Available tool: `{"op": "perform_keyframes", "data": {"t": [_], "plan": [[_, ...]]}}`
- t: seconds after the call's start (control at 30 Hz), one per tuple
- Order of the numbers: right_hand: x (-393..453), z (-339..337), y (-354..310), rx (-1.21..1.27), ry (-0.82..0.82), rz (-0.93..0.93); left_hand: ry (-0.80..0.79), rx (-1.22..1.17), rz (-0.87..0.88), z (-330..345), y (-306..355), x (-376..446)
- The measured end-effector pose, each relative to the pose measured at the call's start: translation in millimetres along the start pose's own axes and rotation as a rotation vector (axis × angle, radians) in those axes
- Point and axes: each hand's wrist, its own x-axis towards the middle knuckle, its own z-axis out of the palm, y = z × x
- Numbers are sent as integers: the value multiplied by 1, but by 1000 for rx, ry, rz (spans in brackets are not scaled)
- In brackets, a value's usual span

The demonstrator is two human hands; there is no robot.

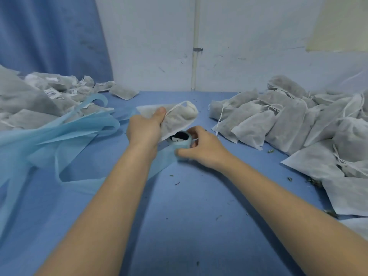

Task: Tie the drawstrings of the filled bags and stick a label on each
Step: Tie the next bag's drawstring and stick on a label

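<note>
Here, my left hand (pixel 144 131) grips a filled white bag (pixel 175 118) just above the table (pixel 189 216) — thumb pressed on top of the cloth, the other fingers hidden beneath it. The bag's long axis runs from near-left to far-right, its lower corner down by my wrist and its gathered mouth pointing away to the right. A white drawstring (pixel 176 107) loops across its upper face near that mouth; I cannot tell whether it is knotted.

My right hand (pixel 203 148) curls round a small pale-blue roll (pixel 181 144), thumb at the near side and fingers bent over the far rim. The roll sits just under the bag's lower edge, its dark hollow core facing up and to the left. A small white patch shows inside the core, and any writing on it is too small to read. A blue strip (pixel 159 162) trails from the roll toward my left forearm.

To the left lies a loose sheet of light-blue cloth (pixel 39 148), and behind it a heap of labelled bags (pixel 49 90). Their white stickers carry dark print, perhaps barcodes, but the marks are blurred and I can read none of it.

To the right a bigger heap of bags (pixel 288 120) rests on the table, strings hanging loose — I see no stickers on the faces that show. Dark crumbs (pixel 289 178) are scattered over the blue tabletop near that heap.
</note>
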Motion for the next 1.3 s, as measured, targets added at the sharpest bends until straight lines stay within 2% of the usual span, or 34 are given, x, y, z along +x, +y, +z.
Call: {"op": "perform_keyframes", "data": {"t": [0.13, 0.2, 0.43, 0.53, 0.8, 1.1, 1.2, 1.3], "plan": [[0, 10, -2, -73, 113, 40, -20, 138, 121, 5, 1, -1], [0, 16, -5, -39, 135, 20, -37, 155, 112, 9, -1, -2], [-19, -6, 7, 122, 32, 56, -16, 198, 115, 10, -4, -1], [-23, -10, 12, 142, 66, 22, -9, 230, 127, 11, -4, -2], [-19, 1, 8, 146, 304, 19, -1, 252, 150, 11, -5, -2], [-20, -4, 5, 235, 292, 45, -14, 300, 171, 13, -5, -3], [-22, -3, 5, 78, 312, 0, -9, 306, 175, 14, -6, -3], [-29, 3, 2, -138, 297, -120, -2, 324, 197, 16, -6, -4]]}}
